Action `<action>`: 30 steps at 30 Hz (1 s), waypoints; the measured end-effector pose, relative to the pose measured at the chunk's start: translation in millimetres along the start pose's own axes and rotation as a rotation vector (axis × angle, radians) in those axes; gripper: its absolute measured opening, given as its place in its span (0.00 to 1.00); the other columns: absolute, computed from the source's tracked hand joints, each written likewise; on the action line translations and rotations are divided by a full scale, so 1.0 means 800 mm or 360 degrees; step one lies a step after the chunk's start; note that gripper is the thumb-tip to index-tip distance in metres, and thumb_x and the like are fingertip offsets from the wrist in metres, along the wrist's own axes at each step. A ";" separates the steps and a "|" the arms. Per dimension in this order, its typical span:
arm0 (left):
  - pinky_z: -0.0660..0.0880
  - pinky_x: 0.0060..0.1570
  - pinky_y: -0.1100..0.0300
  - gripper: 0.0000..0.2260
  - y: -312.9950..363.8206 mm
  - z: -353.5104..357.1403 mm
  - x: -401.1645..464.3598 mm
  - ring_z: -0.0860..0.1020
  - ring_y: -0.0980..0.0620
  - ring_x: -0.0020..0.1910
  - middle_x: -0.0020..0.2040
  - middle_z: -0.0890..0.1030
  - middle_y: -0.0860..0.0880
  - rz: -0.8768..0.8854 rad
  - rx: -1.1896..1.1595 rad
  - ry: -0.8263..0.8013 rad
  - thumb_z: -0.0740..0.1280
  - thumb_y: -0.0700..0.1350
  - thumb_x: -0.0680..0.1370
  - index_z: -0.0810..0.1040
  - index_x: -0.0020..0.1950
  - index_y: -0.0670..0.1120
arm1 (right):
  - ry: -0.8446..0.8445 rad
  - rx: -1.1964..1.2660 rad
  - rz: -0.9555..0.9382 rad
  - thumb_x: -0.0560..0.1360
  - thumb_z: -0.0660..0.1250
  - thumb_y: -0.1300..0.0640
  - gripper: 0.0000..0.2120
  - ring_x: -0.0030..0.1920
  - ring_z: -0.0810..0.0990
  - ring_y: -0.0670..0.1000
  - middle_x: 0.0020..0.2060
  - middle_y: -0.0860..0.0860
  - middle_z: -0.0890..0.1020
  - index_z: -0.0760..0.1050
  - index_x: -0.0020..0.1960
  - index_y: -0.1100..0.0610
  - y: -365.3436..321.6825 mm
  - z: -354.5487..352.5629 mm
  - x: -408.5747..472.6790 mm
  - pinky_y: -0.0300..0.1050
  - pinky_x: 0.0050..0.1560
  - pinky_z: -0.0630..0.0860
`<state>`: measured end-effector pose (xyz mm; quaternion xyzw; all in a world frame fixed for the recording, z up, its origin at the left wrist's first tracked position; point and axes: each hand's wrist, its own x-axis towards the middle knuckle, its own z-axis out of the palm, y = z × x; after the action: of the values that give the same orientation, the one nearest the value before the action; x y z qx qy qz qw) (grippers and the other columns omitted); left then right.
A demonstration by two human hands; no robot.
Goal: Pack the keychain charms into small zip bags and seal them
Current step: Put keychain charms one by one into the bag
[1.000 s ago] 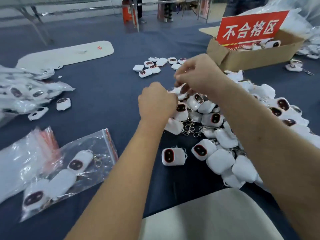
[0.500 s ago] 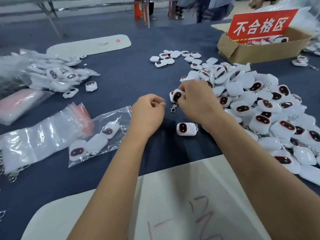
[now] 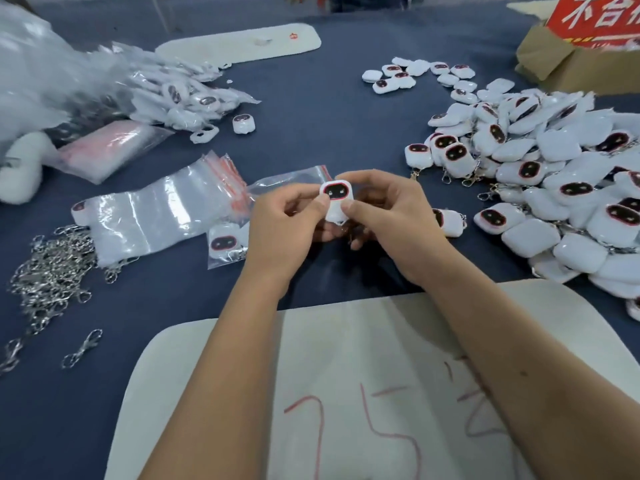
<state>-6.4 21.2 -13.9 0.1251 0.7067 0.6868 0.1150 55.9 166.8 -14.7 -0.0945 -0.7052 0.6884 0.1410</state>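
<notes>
A white keychain charm with a dark oval face is held upright above the blue table between both hands. My left hand pinches its left side and my right hand pinches its right side. Just behind the hands lies a clear zip bag with a red strip; another charm is inside it. A stack of empty zip bags lies to the left. A big heap of loose charms fills the right side. One single charm lies by my right wrist.
Loose metal clasps are piled at the left edge. Packed bags heap up at the far left. A cardboard box with a red sign stands at the far right. A white board with red marks lies under my forearms.
My right hand took a charm from the heap and brought it back to the middle. My left hand has joined it on the charm. The view tilted down and left.
</notes>
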 end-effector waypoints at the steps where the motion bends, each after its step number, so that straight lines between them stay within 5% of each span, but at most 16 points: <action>1: 0.82 0.39 0.58 0.06 -0.001 0.000 0.001 0.85 0.48 0.35 0.42 0.87 0.43 -0.0009 -0.0016 -0.0005 0.68 0.37 0.82 0.85 0.55 0.39 | -0.0003 -0.0008 -0.0018 0.80 0.69 0.68 0.11 0.34 0.81 0.49 0.39 0.55 0.84 0.82 0.60 0.60 0.002 0.000 0.001 0.43 0.32 0.79; 23: 0.78 0.32 0.63 0.09 -0.003 -0.001 0.007 0.81 0.54 0.31 0.34 0.84 0.47 -0.0064 -0.0067 -0.0002 0.64 0.35 0.81 0.85 0.50 0.39 | -0.0075 0.0232 -0.0010 0.82 0.66 0.65 0.08 0.31 0.83 0.56 0.37 0.60 0.86 0.84 0.54 0.62 0.010 -0.005 0.005 0.41 0.26 0.76; 30: 0.80 0.37 0.61 0.06 -0.003 0.002 0.006 0.85 0.48 0.44 0.47 0.86 0.42 0.0038 -0.0147 -0.0012 0.69 0.38 0.81 0.86 0.54 0.42 | -0.0049 0.0112 -0.0215 0.82 0.67 0.68 0.10 0.36 0.81 0.54 0.40 0.59 0.84 0.82 0.60 0.60 0.013 0.000 0.002 0.45 0.35 0.82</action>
<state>-10.5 23.9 -16.4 0.1306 0.6721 0.7196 0.1153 54.1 167.6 -24.7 -0.0313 -0.6873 0.7031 0.1795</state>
